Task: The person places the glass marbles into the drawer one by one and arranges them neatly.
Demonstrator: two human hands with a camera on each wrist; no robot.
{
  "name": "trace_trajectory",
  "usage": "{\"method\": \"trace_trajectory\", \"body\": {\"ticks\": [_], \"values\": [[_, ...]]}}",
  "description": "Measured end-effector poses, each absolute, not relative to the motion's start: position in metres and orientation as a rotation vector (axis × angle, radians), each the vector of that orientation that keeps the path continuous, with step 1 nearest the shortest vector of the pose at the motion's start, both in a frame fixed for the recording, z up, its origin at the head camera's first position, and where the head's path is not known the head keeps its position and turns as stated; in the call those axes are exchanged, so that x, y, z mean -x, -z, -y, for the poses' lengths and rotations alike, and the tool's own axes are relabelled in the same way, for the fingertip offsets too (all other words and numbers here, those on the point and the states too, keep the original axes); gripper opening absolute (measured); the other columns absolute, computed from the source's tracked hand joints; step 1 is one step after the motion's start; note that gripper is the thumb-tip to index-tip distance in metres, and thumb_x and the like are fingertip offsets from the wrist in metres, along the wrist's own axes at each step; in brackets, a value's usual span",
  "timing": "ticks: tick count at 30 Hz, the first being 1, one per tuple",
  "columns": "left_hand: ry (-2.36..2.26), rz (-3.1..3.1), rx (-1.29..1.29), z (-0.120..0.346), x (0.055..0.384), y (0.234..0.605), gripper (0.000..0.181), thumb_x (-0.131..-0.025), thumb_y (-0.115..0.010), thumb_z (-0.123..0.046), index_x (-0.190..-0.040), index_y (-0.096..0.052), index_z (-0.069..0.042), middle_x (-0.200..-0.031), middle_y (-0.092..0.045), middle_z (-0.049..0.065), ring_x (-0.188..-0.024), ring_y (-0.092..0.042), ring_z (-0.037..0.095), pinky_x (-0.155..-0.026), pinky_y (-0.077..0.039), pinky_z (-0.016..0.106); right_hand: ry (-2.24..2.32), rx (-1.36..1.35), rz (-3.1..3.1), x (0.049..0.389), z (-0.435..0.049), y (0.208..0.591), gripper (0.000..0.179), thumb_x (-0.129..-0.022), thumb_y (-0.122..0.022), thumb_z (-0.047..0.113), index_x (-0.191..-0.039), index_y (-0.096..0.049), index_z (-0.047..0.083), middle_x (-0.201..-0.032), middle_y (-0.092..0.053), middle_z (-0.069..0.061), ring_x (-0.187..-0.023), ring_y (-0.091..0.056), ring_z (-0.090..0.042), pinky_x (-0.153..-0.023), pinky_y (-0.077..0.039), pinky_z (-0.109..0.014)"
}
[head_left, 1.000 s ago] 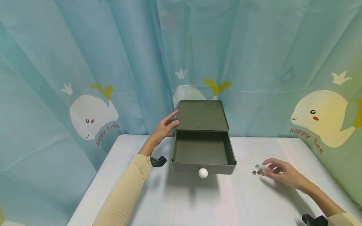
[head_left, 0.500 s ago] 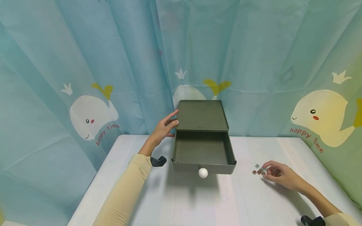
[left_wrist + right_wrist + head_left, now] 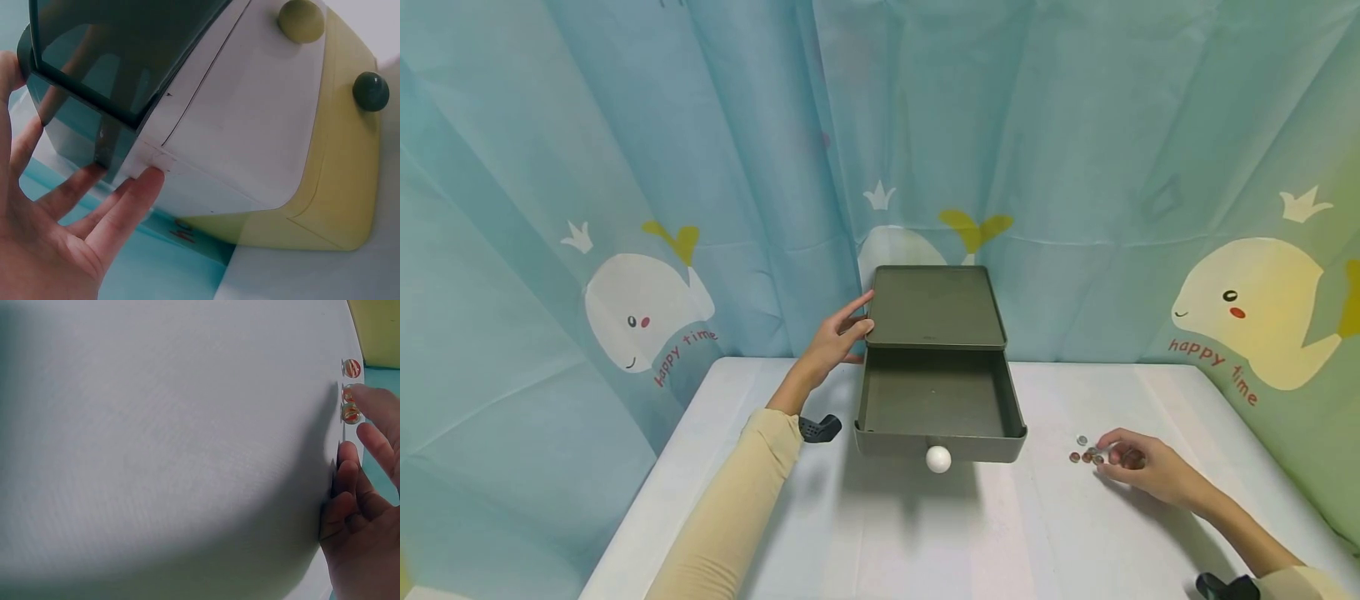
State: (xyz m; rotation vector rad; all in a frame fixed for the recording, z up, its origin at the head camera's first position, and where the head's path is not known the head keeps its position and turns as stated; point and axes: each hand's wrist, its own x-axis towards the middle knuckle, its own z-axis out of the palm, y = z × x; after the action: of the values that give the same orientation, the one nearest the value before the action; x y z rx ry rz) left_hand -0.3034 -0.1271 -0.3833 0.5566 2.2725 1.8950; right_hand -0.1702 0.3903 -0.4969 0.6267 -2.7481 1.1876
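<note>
A dark green box (image 3: pixel 934 307) stands on the table with its drawer (image 3: pixel 931 396) pulled out and nothing visible inside. My left hand (image 3: pixel 829 343) rests spread against the box's left side; in the left wrist view its fingers (image 3: pixel 119 212) press the side wall. To the right of the box lie several small glass marbles (image 3: pixel 1074 457). Right beside them is my right hand (image 3: pixel 1150 467), low over the table. In the right wrist view, the thumb and index finger stand apart near the marbles (image 3: pixel 352 367), while the other fingers are curled. No marble is visibly gripped.
A white round knob (image 3: pixel 938 459) sticks out from the drawer front. The left wrist view shows a white front (image 3: pixel 250 106) and a yellow section (image 3: pixel 344 162) with knobs below the green part. A blue curtain (image 3: pixel 760 167) hangs behind the white table (image 3: pixel 1037 533).
My right hand has shifted slightly at the marbles, its index finger and thumb edging closer to them. The left hand and the box have stayed in place.
</note>
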Motion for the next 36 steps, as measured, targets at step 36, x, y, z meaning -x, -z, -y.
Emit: {"method": "trace_trajectory", "body": {"ticks": [36], "values": [[-1.911, -2.272, -0.518, 0.1261, 0.3031, 0.3832, 0.060, -0.102, -0.060, -0.037, -0.159, -0.041, -0.036, -0.157, -0.043, 0.014, -0.135, -0.049, 0.039, -0.092, -0.056, 0.058, -1.029, -0.457, 2.818, 0.1691, -0.3840, 0.4994, 0.014, -0.088, -0.080, 0.012, -0.090, -0.069, 0.019, -0.075, -0.054, 0.013, -0.064, -0.049, -0.002, -0.057, -0.040, -0.024]]}}
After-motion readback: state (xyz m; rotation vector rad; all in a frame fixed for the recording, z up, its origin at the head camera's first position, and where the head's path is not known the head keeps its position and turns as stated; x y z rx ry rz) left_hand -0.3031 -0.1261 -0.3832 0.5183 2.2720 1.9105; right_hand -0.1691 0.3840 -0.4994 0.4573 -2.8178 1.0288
